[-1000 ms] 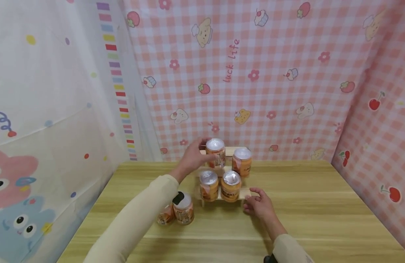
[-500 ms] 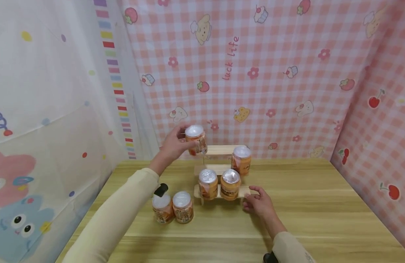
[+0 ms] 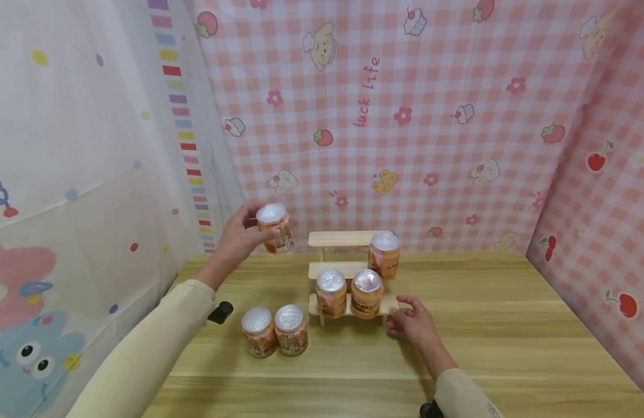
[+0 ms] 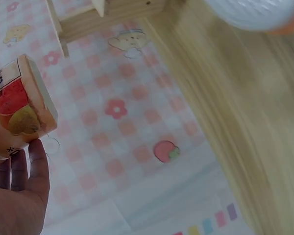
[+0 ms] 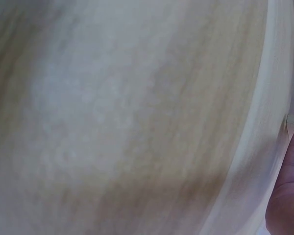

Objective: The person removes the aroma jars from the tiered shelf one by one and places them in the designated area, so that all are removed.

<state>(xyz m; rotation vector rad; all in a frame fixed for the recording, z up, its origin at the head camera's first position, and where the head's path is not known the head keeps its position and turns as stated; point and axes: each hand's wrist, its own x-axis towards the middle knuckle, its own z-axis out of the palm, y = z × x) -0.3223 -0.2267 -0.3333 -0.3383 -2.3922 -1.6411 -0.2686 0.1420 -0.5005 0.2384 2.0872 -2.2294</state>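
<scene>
My left hand (image 3: 237, 237) grips an orange can (image 3: 276, 229) with a silver lid, held in the air left of a three-tier wooden rack (image 3: 335, 238). In the left wrist view, the fingers of the left hand (image 4: 23, 188) curl under the held can (image 4: 20, 110). My right hand (image 3: 417, 328) holds the right end of the rack's bottom tier between thumb and fingers. Two cans (image 3: 331, 295) (image 3: 366, 295) stand on the bottom tier, and another can (image 3: 384, 256) sits on the right of the middle tier. In the right wrist view, the right hand (image 5: 288, 196) shows only at the edge.
Two more cans (image 3: 259, 332) (image 3: 292, 331) stand side by side on the wooden table (image 3: 489, 331), left of the rack. Behind the table hangs a pink checked cloth (image 3: 447, 145), and a white patterned cloth (image 3: 102, 244) hangs at the left.
My left hand has lifted the can off the rack and carried it left, leaving the top tier bare. The right hand stays at the rack's end.
</scene>
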